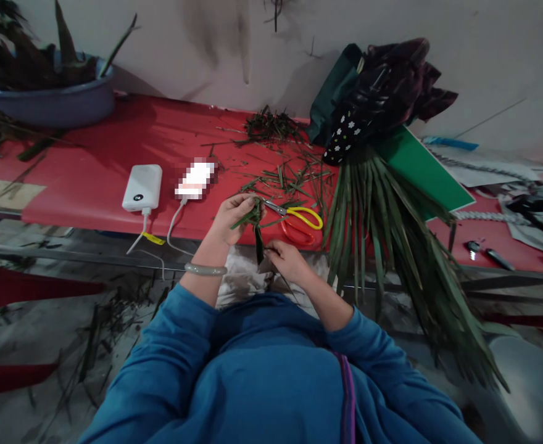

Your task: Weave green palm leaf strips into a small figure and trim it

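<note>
My left hand [235,217] is closed on a small woven piece of green palm leaf [254,213], held just over the front edge of the table. A dark leaf strip [259,245] hangs down from that piece. Lower and to the right, my right hand [287,260] pinches a thin leaf strand near the hanging strip. Scissors [305,217] with one yellow and one red handle lie on the red tabletop [91,148], right beside the woven piece. Their blade tips reach close to my left fingers.
Palm fronds [359,203] droop over the table edge at right, near a green board [424,166] and dark bags [382,86]. Leaf scraps [283,179] litter the middle. A power bank [142,187], a cabled phone [195,180] and a blue basin [68,102] stand left.
</note>
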Demonstrator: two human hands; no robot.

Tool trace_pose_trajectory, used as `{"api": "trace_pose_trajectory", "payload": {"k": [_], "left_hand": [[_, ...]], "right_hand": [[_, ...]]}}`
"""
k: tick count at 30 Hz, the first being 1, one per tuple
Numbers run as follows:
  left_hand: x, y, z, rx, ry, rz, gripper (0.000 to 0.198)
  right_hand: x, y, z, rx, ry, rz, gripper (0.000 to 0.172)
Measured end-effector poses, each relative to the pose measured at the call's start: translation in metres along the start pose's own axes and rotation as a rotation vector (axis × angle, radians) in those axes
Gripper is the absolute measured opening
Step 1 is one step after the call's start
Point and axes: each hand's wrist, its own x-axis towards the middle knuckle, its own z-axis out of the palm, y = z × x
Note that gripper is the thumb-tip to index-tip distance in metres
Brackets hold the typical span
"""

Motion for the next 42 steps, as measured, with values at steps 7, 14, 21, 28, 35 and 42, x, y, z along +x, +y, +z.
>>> {"api": "trace_pose_trajectory", "payload": {"k": [7,14,21,28,35,42], "left_hand": [[-0.001,0.001,-0.001,0.005,-0.033,-0.041,0.032],[0.002,-0.007,-0.004,0.014,-0.030,-0.053,0.034],[-0.001,-0.006,0.000,0.007,0.003,-0.040,0.033],[-0.002,-0.004,0.002,0.011,0.047,-0.033,0.033],[-0.002,-0.008,-0.001,-0.015,0.090,-0.035,0.034],[0.008,-0.011,-0.001,-0.031,0.078,0.017,0.036]], "right_hand": [[-0.002,-0.003,0.004,0.094,0.109,-0.016,0.019],[0.001,-0.013,0.004,0.158,0.250,-0.069,0.023],[-0.001,-0.016,0.004,0.054,0.280,-0.107,0.033],[-0.001,-0.014,0.004,0.027,0.266,-0.157,0.034],[0.000,-0.010,0.007,-0.002,0.242,-0.156,0.034],[0.008,-0.009,0.008,0.222,0.297,-0.133,0.031]]}}
